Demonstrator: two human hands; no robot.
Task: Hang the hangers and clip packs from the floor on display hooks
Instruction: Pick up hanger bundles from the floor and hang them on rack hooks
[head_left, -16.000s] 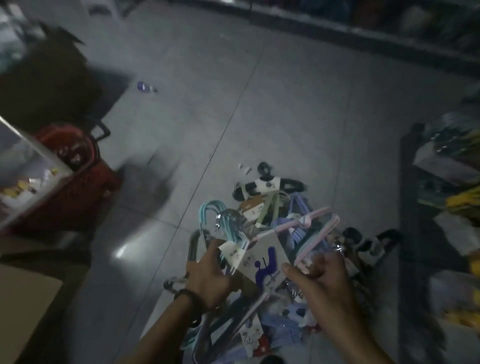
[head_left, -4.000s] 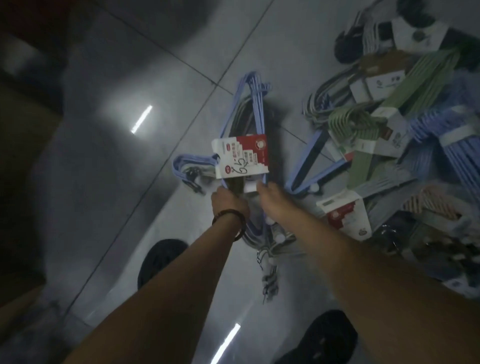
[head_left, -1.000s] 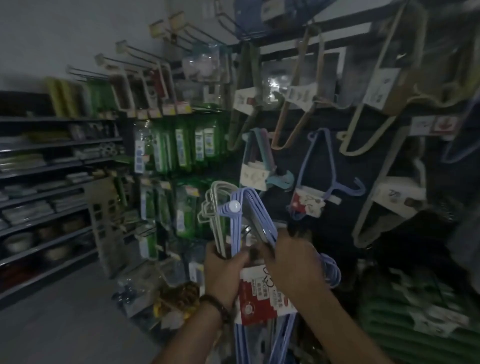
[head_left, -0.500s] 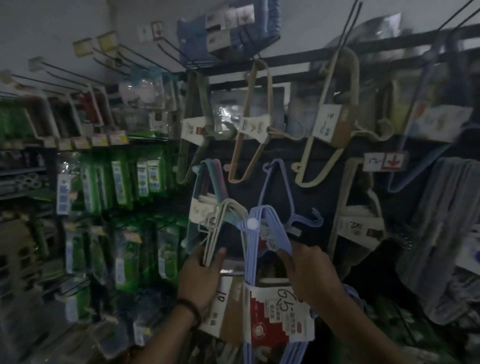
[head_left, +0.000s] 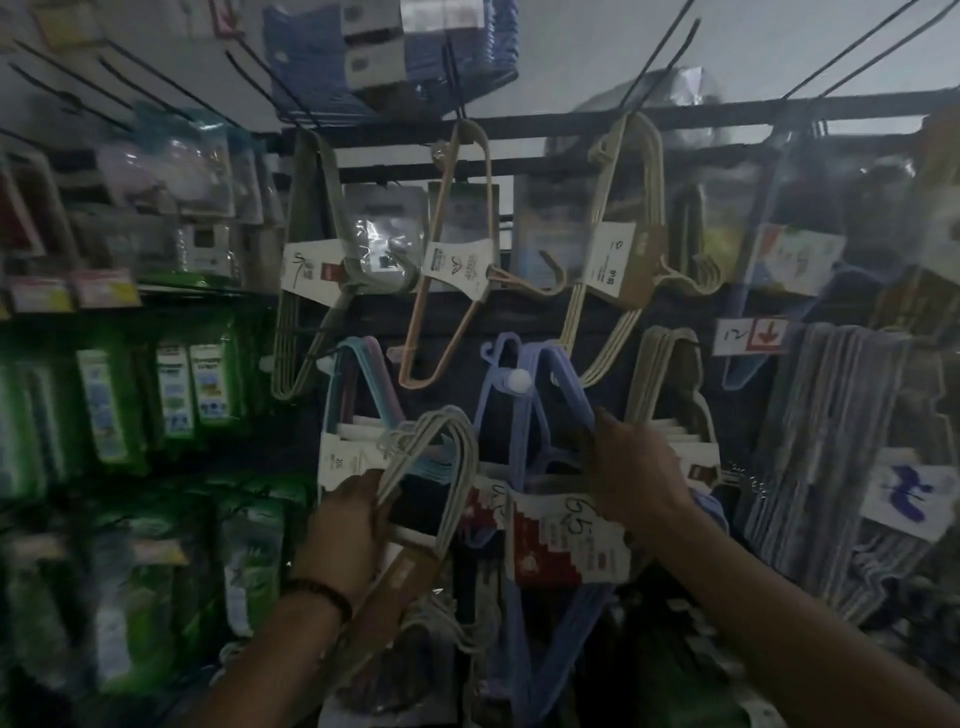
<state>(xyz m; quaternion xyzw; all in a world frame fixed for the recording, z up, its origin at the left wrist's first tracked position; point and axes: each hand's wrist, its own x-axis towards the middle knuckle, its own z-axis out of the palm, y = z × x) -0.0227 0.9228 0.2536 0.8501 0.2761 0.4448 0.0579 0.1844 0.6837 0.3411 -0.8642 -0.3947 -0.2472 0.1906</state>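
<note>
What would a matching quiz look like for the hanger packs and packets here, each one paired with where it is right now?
Things:
1. blue hanger pack
2. grey hanger pack
3. peach hanger pack
4. green packets

Places:
A. hanging from an upper hook
B. gripped by the left hand
C. on the display at far left
D. gripped by the right hand

Pairs: 1-D, 2-B, 3-A, 4-C
</note>
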